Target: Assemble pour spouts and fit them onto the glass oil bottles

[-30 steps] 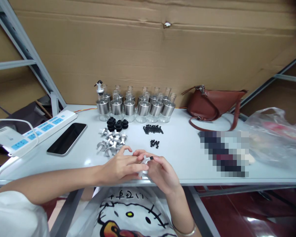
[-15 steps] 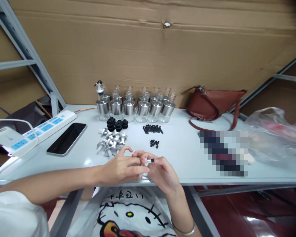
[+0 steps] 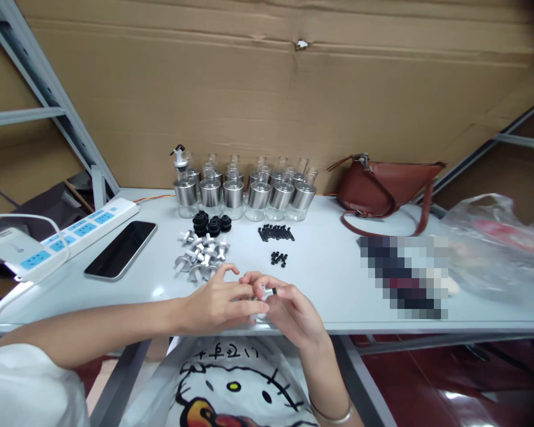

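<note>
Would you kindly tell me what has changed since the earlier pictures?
The white fitting has turned, its black tip shifting slightly toward the person. Nothing was visibly picked up or released. The left hand, right hand and bottles stayed essentially put.

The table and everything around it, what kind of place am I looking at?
Probably a small workshop or packing corner: grouped black stoppers and silvery spout parts, rows of matching bottles, and cardboard lining a metal frame.
</note>
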`<state>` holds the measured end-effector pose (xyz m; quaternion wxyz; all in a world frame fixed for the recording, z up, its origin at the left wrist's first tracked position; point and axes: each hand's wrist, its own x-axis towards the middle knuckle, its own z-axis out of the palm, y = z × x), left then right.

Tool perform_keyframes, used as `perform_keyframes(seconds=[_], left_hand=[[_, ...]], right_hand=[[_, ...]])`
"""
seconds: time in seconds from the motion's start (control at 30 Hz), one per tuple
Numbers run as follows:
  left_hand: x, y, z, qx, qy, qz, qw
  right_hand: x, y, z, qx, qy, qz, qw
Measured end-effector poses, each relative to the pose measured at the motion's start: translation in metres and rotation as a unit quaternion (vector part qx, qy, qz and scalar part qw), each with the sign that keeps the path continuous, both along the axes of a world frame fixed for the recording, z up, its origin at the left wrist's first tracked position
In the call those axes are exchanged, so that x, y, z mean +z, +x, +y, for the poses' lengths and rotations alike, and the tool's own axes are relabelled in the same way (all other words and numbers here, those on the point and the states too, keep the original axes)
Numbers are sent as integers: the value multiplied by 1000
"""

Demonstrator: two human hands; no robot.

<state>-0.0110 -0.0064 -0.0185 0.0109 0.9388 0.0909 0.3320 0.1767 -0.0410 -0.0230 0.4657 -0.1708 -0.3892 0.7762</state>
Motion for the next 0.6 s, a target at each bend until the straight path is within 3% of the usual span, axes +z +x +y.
perform_keyframes(seconds=[0.2,0.33,0.43,0.53,0.6], left_hand=[[1,-3,7,-3,-74,-36,997],[12,-14,22,20,-29,-89,995],[25,-27,40,122,-15,-136,983],[36,-42,66,283,-60,-153,945],[40,-52,83,345,-85,-124,926]], right_hand=[[-3,-3,4,-58,-49,27,997],[-5,-3,9,-110,-118,82,983],[-4,-2,9,-114,-146,111,976],[-3,-2,9,-118,-155,123,973],[-3,-2,9,-128,-158,126,971]])
